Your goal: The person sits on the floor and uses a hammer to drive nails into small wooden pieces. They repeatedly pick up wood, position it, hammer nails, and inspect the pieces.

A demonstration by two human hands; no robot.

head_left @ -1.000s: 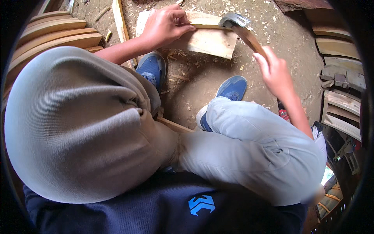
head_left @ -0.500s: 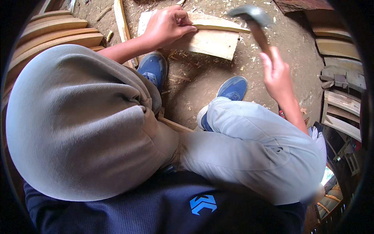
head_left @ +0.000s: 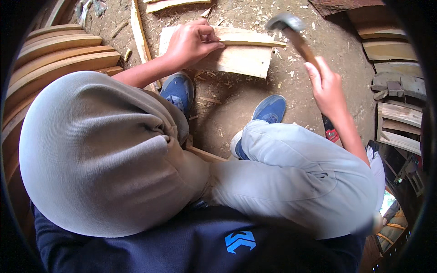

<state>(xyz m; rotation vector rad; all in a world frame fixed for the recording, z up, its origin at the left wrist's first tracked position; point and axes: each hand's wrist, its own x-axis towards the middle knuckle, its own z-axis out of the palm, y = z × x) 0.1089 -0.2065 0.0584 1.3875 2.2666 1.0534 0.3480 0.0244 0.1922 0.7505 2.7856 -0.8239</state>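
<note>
My left hand (head_left: 191, 43) is closed at a narrow wooden strip (head_left: 255, 43), its thumb and fingers pinched together there. The strip lies along a pale, flat wooden board (head_left: 239, 63) on the ground, one end poking past the board's right edge. Whether a nail or anything else small is in the pinch, I cannot make out. My right hand (head_left: 325, 86) grips the wooden handle of a hammer (head_left: 302, 45). Its grey metal head is raised near the strip's right end, apart from the wood.
Curved wooden pieces (head_left: 68, 59) are stacked at the left; more wooden pieces (head_left: 389, 50) line the right side. A long stick (head_left: 140, 32) lies left of the board. Wood chips litter the dirt floor (head_left: 223, 107). My blue shoes (head_left: 271, 109) stand just below the board.
The view has shifted slightly, so the board and strip appear lower. The hammer stays raised, a little farther from the strip. My left hand keeps its place on the wood.
</note>
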